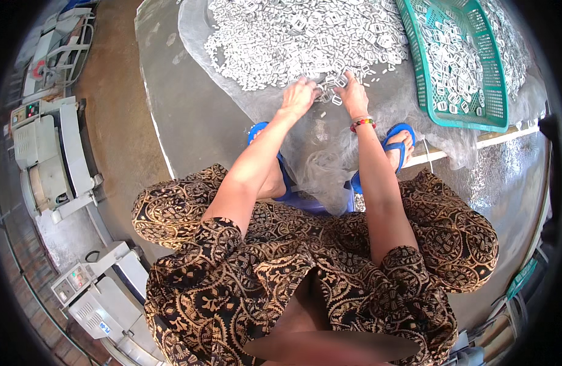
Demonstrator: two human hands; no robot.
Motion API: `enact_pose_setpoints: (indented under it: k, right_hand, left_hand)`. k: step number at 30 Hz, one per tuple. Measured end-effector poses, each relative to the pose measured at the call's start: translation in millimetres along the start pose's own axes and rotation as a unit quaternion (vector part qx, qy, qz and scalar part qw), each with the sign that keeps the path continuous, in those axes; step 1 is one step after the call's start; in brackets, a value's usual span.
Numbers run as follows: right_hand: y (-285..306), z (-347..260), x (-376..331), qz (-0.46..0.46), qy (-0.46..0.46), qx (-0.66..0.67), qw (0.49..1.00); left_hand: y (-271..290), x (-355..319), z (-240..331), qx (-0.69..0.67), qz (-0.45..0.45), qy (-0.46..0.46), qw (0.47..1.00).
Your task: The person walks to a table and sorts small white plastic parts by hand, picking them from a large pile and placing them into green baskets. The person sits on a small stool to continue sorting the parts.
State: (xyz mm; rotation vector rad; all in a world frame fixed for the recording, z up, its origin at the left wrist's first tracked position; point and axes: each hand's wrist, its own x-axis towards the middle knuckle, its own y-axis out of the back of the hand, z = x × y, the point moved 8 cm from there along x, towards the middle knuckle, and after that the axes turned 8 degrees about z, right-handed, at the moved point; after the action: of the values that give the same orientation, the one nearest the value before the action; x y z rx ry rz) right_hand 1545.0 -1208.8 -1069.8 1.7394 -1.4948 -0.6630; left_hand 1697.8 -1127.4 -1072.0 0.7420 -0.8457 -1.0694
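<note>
A broad pile of small whitish-grey plastic pieces (305, 36) lies on the sheet in front of me, with frame-shaped slide buckles among short bars. At its near edge, my left hand (299, 97) has its fingers bent inward against a few pieces; what they grip is partly hidden. Just to the right, my right hand (353, 97) curls its fingers round some slide buckles (336, 99) in the gap between both hands. A beaded bracelet circles the right wrist.
A green perforated basket (423, 91) holding more buckles stands at the right of the pile. Crumpled clear plastic sheeting (326, 168) lies between my feet in blue flip-flops (398, 139). Grey machines (55, 152) line the left side. More pieces lie beyond the basket.
</note>
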Motion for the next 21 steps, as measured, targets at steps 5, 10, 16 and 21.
enact_pose_setpoints:
  k: [5,10,16,21]
  right_hand:
    - [12,31,6,-0.078,-0.173,0.309,0.932]
    - [12,22,-20,-0.164,-0.225,0.673,0.686]
    - [10,27,-32,-0.163,-0.222,0.602,0.750]
    - [25,23,-21,0.028,-0.042,0.088,0.995]
  left_hand:
    - [22,17,-10,-0.402,-0.019,0.116,0.908]
    - [32,-1,11,-0.766,-0.130,0.210,0.593]
    - [-7,-11,1,-0.270,-0.100,0.161,0.944]
    - [-28,-16,24,0.076,0.004,-0.008,0.997]
